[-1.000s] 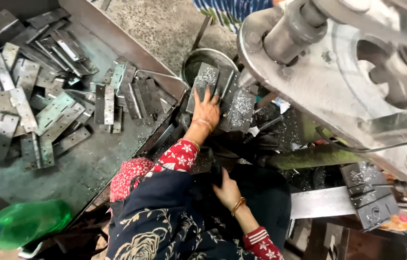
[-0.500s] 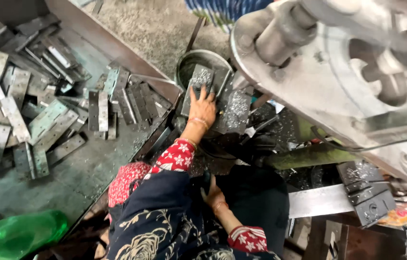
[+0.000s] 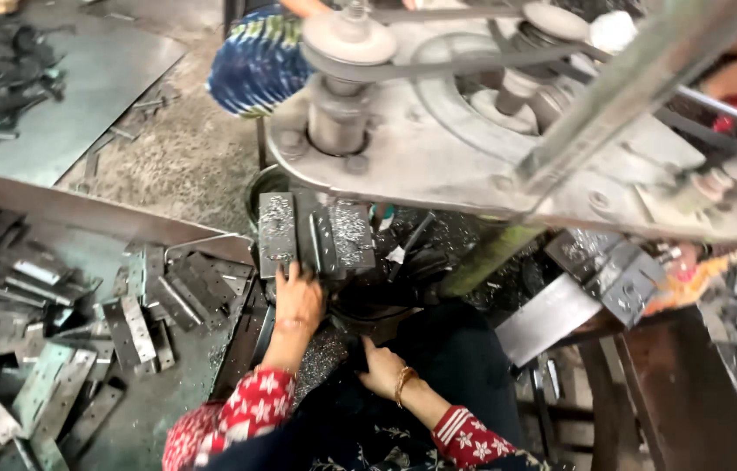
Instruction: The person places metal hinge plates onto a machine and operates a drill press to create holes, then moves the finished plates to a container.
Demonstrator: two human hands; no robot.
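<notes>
A flat grey metal plate speckled with shavings (image 3: 277, 231) lies upright in the view at the near edge of the machine's work area, just left of a second, hinged grey plate (image 3: 342, 237). The left hand (image 3: 299, 298) reaches forward from a red flower-patterned sleeve (image 3: 242, 419), its arm nearly straight, fingers spread narrowly with the tips resting on the lower edge of the first plate; it seems to press rather than grip, though the fingertips are hard to make out. The right hand (image 3: 382, 368) sits lower and closer to the body, wrist bent, a gold bangle (image 3: 402, 385) on it, fingers loosely curled with one pointing up, holding nothing. Above both looms a grey belt-driven machine (image 3: 438, 148). To the left, a sheet-metal tray (image 3: 81, 214) holds a heap of similar grey strips (image 3: 133, 327).
</notes>
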